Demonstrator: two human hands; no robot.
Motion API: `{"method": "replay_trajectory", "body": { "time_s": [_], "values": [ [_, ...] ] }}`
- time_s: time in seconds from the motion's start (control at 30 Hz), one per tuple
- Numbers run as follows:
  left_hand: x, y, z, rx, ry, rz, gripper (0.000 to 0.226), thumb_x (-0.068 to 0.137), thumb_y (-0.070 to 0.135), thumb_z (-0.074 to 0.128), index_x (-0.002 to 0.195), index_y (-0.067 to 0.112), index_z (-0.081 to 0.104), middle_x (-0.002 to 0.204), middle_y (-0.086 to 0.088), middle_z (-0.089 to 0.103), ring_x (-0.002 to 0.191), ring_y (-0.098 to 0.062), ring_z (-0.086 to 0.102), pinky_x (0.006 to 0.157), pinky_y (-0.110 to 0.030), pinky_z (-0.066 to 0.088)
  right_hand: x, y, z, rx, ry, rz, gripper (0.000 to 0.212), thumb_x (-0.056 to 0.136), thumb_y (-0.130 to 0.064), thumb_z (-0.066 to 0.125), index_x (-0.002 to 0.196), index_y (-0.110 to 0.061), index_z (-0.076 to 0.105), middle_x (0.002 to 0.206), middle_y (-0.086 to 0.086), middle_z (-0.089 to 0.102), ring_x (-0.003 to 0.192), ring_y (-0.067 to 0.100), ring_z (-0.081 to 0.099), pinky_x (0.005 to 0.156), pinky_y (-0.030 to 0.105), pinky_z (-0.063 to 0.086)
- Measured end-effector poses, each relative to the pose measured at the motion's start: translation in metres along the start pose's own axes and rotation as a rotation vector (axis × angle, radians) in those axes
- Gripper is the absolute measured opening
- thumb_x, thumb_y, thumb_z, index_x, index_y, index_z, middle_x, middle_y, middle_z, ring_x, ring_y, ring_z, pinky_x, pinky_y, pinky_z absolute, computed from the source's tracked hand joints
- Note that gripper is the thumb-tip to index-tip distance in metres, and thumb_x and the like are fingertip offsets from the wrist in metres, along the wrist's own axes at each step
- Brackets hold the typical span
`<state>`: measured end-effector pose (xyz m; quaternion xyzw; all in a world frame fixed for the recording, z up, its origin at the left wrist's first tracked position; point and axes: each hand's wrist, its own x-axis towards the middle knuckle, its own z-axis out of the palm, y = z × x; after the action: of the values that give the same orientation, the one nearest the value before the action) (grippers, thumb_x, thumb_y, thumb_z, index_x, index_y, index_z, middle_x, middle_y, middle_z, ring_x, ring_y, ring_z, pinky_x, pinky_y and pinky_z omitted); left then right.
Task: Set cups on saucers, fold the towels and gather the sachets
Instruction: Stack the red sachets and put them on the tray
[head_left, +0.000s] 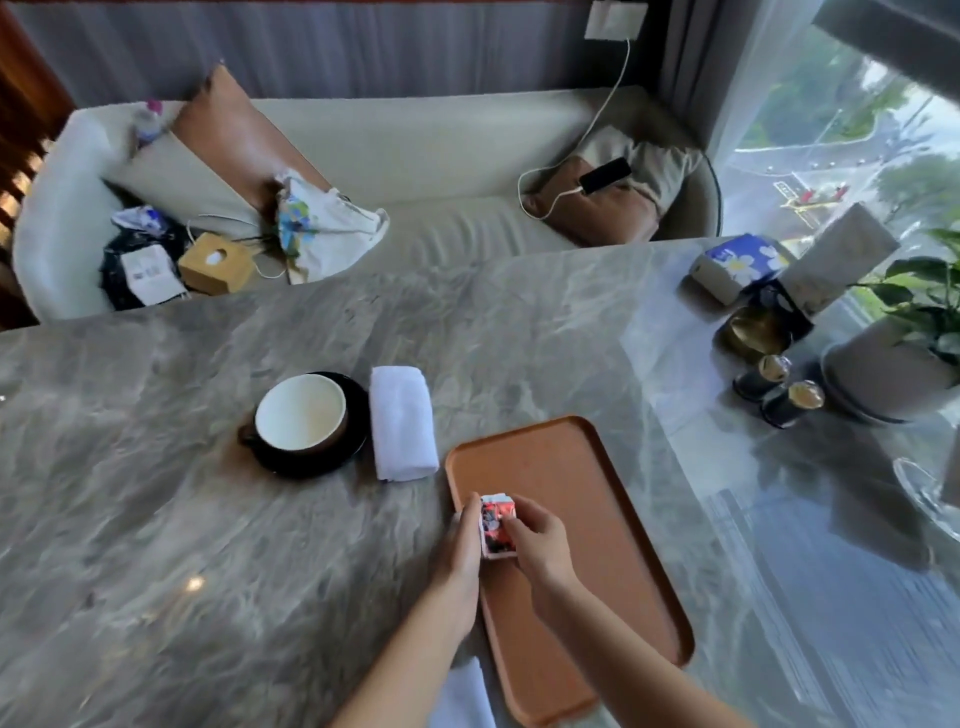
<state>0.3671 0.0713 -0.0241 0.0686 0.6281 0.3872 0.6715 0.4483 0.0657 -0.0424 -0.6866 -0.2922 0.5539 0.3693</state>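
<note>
Two hands meet over the near left part of an orange tray (582, 467), with a small stack of sachets (497, 526) between them. The left hand (461, 543) lays its straight fingers flat against the stack's left side (its thumb is hidden). The right hand (540, 545) curls round the right side and pinches the stack. The sachets are at the tray's left edge; whether they touch its floor I cannot tell. Just left of the tray's far end lies a folded towel (402, 422). Just beside that, further left, a dark saucer (349, 446) carries an upright cup (301, 410) with its handle to the left. A second towel (462, 696) shows at the near edge between the forearms. Everything rests on a grey marble table (182, 519).
</note>
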Motion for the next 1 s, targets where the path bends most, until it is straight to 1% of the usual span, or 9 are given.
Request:
{"method": "replay_trajectory", "body": {
  "time_s": [0.07, 0.17, 0.33, 0.47, 0.67, 0.73, 0.8, 0.9, 1.0],
  "values": [
    [0.009, 0.002, 0.003, 0.019, 0.007, 0.023, 0.036, 0.094, 0.034, 0.045, 0.106, 0.007, 0.066, 0.091, -0.01, 0.068, 0.082, -0.02, 0.063, 0.085, -0.036, 0.05, 0.013, -0.004, 0.001, -0.025, 0.013, -0.045, 0.025, 0.09, -0.001, 0.053, 0.111, -0.003, 0.067, 0.101, 0.011, 0.072, 0.086, 0.014, 0.067, 0.069, 0.015, 0.052],
    [0.025, 0.011, 0.009, 0.095, 0.058, 0.068, 0.033, 0.094, 0.037, 0.043, 0.094, 0.014, 0.067, 0.099, -0.011, 0.068, 0.09, -0.022, 0.063, 0.089, -0.037, 0.05, 0.03, -0.013, 0.006, -0.051, 0.004, -0.095, 0.023, 0.091, -0.004, 0.052, 0.105, -0.007, 0.071, 0.09, 0.003, 0.074, 0.077, 0.005, 0.066, 0.065, 0.013, 0.049],
    [0.048, 0.028, 0.019, 0.173, 0.139, 0.107, 0.045, 0.095, 0.041, 0.039, 0.12, 0.009, 0.058, 0.121, -0.014, 0.063, 0.108, -0.024, 0.06, 0.09, -0.033, 0.047, 0.051, -0.027, 0.016, -0.174, -0.046, -0.121, 0.034, 0.095, -0.006, 0.042, 0.126, -0.004, 0.057, 0.125, 0.012, 0.063, 0.116, 0.02, 0.058, 0.103, 0.037, 0.044],
    [0.056, 0.035, 0.023, 0.192, 0.131, 0.134, 0.048, 0.097, 0.041, 0.034, 0.127, 0.009, 0.054, 0.128, -0.014, 0.058, 0.113, -0.024, 0.057, 0.086, -0.029, 0.043, 0.057, -0.024, 0.021, -0.27, -0.045, -0.164, 0.043, 0.097, -0.005, 0.041, 0.14, -0.005, 0.039, 0.138, 0.013, 0.047, 0.129, 0.021, 0.044, 0.111, 0.033, 0.033],
    [0.057, 0.032, 0.013, 0.281, 0.071, 0.138, 0.055, 0.095, 0.051, 0.027, 0.134, 0.017, 0.047, 0.132, -0.008, 0.056, 0.12, -0.021, 0.052, 0.101, -0.033, 0.041, 0.057, -0.021, 0.022, -0.299, -0.08, -0.276, 0.034, 0.094, 0.001, 0.038, 0.126, -0.001, 0.047, 0.11, 0.011, 0.064, 0.101, 0.008, 0.056, 0.075, 0.02, 0.041],
    [0.057, 0.033, 0.011, 0.302, 0.062, 0.139, 0.056, 0.095, 0.051, 0.026, 0.136, 0.018, 0.045, 0.134, -0.008, 0.055, 0.122, -0.021, 0.051, 0.107, -0.037, 0.038, 0.058, -0.017, 0.021, -0.296, -0.114, -0.296, 0.032, 0.091, 0.006, 0.036, 0.119, 0.0, 0.049, 0.089, -0.009, 0.063, 0.084, -0.01, 0.059, 0.059, 0.012, 0.04],
    [0.056, 0.033, 0.011, 0.315, 0.048, 0.139, 0.057, 0.095, 0.052, 0.025, 0.136, 0.018, 0.044, 0.134, -0.009, 0.054, 0.123, -0.021, 0.05, 0.108, -0.04, 0.037, 0.06, -0.014, 0.021, -0.304, -0.133, -0.299, 0.034, 0.089, 0.009, 0.035, 0.12, 0.005, 0.047, 0.08, -0.022, 0.054, 0.076, -0.025, 0.053, 0.063, -0.002, 0.038],
    [0.054, 0.034, 0.011, 0.321, 0.024, 0.132, 0.059, 0.094, 0.054, 0.024, 0.137, 0.019, 0.044, 0.135, -0.009, 0.053, 0.122, -0.021, 0.051, 0.106, -0.037, 0.039, 0.057, -0.017, 0.021, -0.306, -0.148, -0.304, 0.034, 0.09, 0.008, 0.035, 0.123, 0.006, 0.045, 0.085, -0.017, 0.052, 0.089, -0.014, 0.054, 0.067, -0.004, 0.039],
    [0.051, 0.036, 0.011, 0.309, 0.018, 0.128, 0.058, 0.095, 0.053, 0.024, 0.134, 0.017, 0.047, 0.131, -0.008, 0.056, 0.115, -0.018, 0.054, 0.09, -0.027, 0.041, 0.054, -0.02, 0.022, -0.316, -0.161, -0.275, 0.035, 0.091, 0.005, 0.035, 0.124, 0.0, 0.045, 0.091, -0.012, 0.057, 0.098, 0.006, 0.057, 0.082, 0.012, 0.048]
  ]
}}
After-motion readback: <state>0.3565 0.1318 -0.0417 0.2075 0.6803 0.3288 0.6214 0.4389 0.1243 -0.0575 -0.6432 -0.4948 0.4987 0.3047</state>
